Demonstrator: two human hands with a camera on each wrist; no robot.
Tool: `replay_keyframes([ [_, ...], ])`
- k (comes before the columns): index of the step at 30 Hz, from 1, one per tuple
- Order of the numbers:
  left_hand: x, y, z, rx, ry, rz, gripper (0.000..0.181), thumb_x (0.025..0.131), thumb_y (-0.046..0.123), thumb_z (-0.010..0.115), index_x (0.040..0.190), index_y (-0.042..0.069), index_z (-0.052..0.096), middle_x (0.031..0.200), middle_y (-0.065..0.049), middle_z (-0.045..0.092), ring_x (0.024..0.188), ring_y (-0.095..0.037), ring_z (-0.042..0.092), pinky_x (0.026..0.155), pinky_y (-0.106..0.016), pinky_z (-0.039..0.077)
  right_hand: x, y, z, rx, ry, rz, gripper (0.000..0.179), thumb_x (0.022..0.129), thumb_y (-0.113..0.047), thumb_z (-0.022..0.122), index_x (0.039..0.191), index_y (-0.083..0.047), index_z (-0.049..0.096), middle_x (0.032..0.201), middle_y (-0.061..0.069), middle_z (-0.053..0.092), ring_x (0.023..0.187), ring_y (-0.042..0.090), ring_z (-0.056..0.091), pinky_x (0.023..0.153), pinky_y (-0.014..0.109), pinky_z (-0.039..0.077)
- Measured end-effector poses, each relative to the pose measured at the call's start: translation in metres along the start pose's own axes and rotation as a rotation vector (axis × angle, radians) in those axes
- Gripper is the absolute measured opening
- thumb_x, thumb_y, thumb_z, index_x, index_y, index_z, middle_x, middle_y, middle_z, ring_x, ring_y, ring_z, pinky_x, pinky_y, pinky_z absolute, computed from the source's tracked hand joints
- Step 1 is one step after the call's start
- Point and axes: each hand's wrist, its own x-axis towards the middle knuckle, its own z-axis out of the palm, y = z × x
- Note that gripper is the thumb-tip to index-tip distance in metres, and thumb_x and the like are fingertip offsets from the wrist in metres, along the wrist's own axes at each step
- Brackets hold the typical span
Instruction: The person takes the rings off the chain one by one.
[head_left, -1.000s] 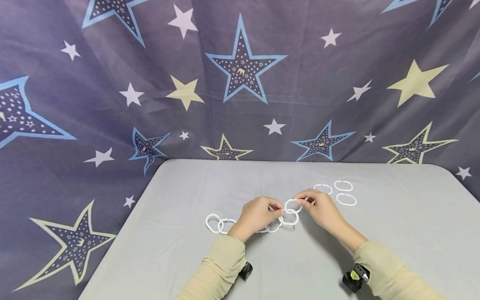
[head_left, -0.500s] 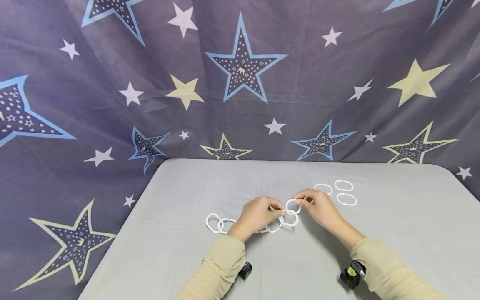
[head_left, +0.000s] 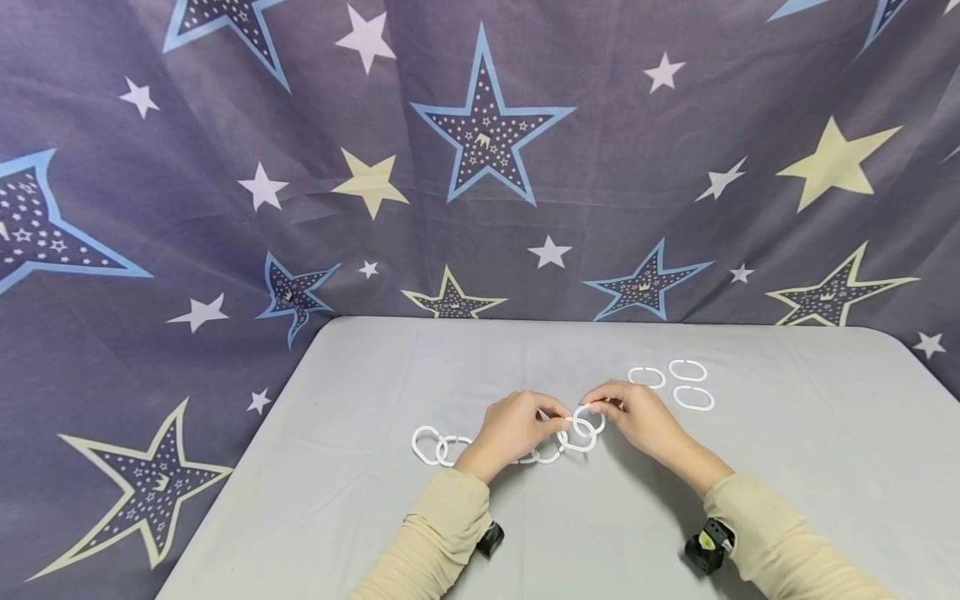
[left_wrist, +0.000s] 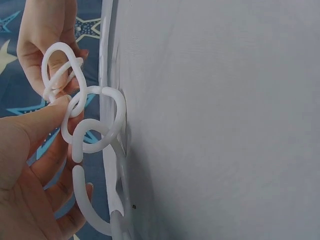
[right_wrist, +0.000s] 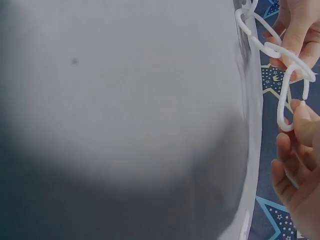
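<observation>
White plastic chain links are hooked into a chain (head_left: 588,447) that lies partly on the table and partly between the hands. My left hand (head_left: 516,429) pinches a link (left_wrist: 82,92) near the chain's right end between thumb and fingers. Opposite it, my right hand (head_left: 637,419) pinches the end link (right_wrist: 283,100), which passes through the left hand's link. A gap in the end link shows by the right thumb in the right wrist view. The chain's left end (head_left: 414,443) rests on the table, and my left hand hides part of its middle.
Loose white links, one (head_left: 647,368) by the right hand and two others, a far link (head_left: 687,362) and a nearer link (head_left: 693,408), lie on the grey-covered table (head_left: 360,533). A star-patterned cloth (head_left: 480,233) hangs behind the table.
My right hand has shifted slightly left and down, bringing the end link lower so that it overlaps the neighbouring link more. The left hand has stayed almost still.
</observation>
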Motion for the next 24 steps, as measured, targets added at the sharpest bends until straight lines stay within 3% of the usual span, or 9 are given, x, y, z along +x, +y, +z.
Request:
replay_keyframes([
  [6,0.0008,-0.0002,0.0002,0.002,-0.001,0.002,0.009,0.088,0.036,0.075,0.095,0.032,0.079,0.085,0.023,0.069,0.068,0.005,0.056,0.07,-0.028,0.045,0.0011,-0.0013,-0.0007,0.018,-0.015,-0.053,0.014,0.084,0.0,0.073,0.095,-0.007,0.076,0.089,0.001,0.071,0.075,0.01,0.061,0.067,0.027,0.051],
  [12,0.0004,-0.0012,-0.0001,0.005,-0.002,0.006,0.008,0.089,0.034,0.074,0.095,0.033,0.079,0.084,0.022,0.068,0.07,0.004,0.056,0.072,-0.03,0.045,0.0028,-0.0037,-0.0009,0.014,-0.014,-0.026,0.011,0.083,-0.004,0.076,0.091,-0.01,0.076,0.086,-0.002,0.071,0.068,0.006,0.055,0.062,0.025,0.048],
  [16,0.0002,-0.0011,0.0002,-0.003,-0.003,0.007,0.008,0.088,0.035,0.074,0.095,0.033,0.079,0.084,0.023,0.068,0.07,0.004,0.057,0.072,-0.03,0.045,0.003,-0.0052,-0.0019,-0.017,-0.013,-0.035,0.011,0.082,-0.005,0.078,0.087,-0.014,0.076,0.085,-0.006,0.071,0.071,0.007,0.058,0.066,0.028,0.05],
  [24,0.0001,-0.0003,0.0006,-0.005,-0.001,0.016,0.011,0.088,0.037,0.075,0.096,0.032,0.079,0.085,0.023,0.069,0.07,0.005,0.056,0.07,-0.028,0.044,0.0024,-0.0074,-0.0037,-0.099,-0.029,-0.137,0.015,0.08,-0.004,0.079,0.086,-0.017,0.076,0.086,-0.01,0.069,0.081,0.011,0.064,0.078,0.036,0.053],
])
